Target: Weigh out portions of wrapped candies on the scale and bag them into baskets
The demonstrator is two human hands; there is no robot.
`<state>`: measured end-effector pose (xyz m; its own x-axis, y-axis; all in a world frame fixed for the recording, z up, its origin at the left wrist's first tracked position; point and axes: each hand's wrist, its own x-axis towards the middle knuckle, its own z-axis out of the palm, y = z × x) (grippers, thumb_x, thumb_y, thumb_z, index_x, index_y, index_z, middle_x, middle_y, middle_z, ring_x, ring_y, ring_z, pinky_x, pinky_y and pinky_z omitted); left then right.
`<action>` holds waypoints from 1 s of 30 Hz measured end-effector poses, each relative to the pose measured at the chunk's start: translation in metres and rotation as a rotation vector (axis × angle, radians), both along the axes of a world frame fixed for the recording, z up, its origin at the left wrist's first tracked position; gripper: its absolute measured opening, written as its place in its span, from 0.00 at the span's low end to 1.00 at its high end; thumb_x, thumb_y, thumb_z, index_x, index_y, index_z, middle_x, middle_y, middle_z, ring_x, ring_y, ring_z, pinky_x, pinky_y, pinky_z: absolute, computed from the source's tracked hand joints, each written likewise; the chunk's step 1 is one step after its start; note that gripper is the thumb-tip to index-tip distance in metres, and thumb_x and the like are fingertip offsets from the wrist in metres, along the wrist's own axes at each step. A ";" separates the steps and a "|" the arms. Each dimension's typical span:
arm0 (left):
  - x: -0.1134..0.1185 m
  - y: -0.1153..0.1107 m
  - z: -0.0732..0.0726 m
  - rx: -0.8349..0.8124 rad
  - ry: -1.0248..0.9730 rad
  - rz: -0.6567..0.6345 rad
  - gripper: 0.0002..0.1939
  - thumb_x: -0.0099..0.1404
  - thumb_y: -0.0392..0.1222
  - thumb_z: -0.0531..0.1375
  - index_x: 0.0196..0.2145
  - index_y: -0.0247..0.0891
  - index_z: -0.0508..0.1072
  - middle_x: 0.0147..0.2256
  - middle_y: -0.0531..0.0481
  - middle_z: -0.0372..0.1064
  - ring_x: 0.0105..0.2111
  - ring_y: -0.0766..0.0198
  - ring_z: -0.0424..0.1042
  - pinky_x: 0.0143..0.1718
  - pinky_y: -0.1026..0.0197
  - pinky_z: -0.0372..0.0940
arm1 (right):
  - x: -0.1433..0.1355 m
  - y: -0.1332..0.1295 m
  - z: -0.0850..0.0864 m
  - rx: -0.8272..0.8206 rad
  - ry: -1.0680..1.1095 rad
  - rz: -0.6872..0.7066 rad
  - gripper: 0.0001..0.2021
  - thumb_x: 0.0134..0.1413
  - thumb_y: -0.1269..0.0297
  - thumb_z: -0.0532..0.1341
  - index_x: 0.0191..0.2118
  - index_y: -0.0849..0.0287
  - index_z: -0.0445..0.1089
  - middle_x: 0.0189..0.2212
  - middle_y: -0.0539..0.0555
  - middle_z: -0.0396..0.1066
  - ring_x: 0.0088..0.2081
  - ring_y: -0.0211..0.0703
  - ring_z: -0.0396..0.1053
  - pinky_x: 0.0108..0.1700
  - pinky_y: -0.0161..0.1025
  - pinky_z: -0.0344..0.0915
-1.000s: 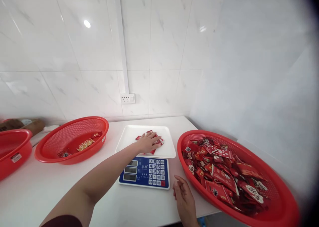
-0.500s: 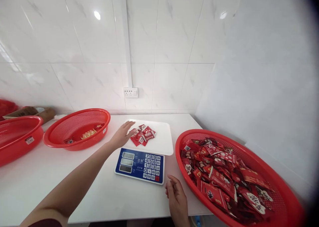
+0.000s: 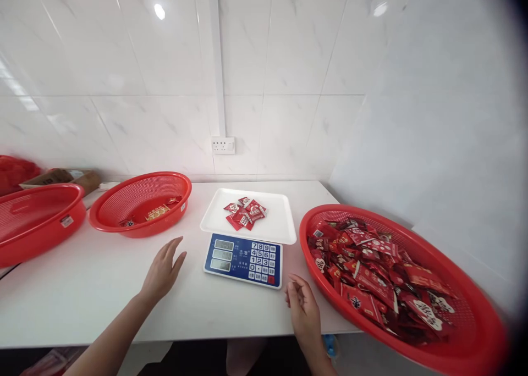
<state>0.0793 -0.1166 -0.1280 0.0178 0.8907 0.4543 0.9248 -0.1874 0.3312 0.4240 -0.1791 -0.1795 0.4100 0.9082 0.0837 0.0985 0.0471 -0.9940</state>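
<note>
My left hand (image 3: 163,270) is held above the white table, left of the scale, with its fingers stretched out and nothing in it. Beside the scale's lower right corner is my right hand (image 3: 304,309), its fingers loosely curled toward the thumb; no object shows in it. The digital scale (image 3: 243,260) has a blue keypad panel with lit displays. On its white tray (image 3: 214,214) lies a small heap of red snack packets (image 3: 246,213). At the right, a large red basket (image 3: 474,315) is filled with many similar red packets (image 3: 371,277).
A red basket (image 3: 119,200) at the left holds a few packets. Another red basket (image 3: 41,227) stands farther left, with a cardboard box (image 3: 53,177) behind it. A tiled wall with a socket (image 3: 223,145) closes off the table's (image 3: 124,288) back.
My left hand has drawn back from the packets on the tray to the bare table left of the scale. The right hand stays beside the scale. The view has shifted slightly.
</note>
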 end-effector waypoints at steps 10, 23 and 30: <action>0.004 -0.002 -0.029 -0.131 -0.266 -0.080 0.23 0.66 0.51 0.46 0.56 0.40 0.58 0.55 0.42 0.63 0.55 0.55 0.63 0.54 0.48 0.61 | -0.005 0.006 -0.003 -0.009 -0.062 -0.140 0.26 0.47 0.42 0.57 0.42 0.60 0.66 0.23 0.49 0.66 0.24 0.40 0.63 0.28 0.38 0.63; -0.016 0.006 -0.021 -0.230 -0.725 -0.045 0.22 0.62 0.55 0.49 0.49 0.40 0.63 0.50 0.42 0.68 0.49 0.58 0.69 0.48 0.53 0.66 | -0.006 0.010 -0.001 -0.135 -0.156 -0.188 0.30 0.44 0.39 0.56 0.43 0.61 0.66 0.25 0.51 0.67 0.25 0.41 0.64 0.29 0.38 0.64; -0.065 0.042 0.010 -0.178 -0.604 0.050 0.22 0.58 0.58 0.51 0.41 0.41 0.68 0.43 0.43 0.72 0.42 0.56 0.73 0.41 0.55 0.69 | -0.011 0.012 0.011 -0.127 -0.113 -0.252 0.30 0.42 0.37 0.57 0.41 0.61 0.66 0.21 0.48 0.65 0.22 0.39 0.62 0.25 0.37 0.62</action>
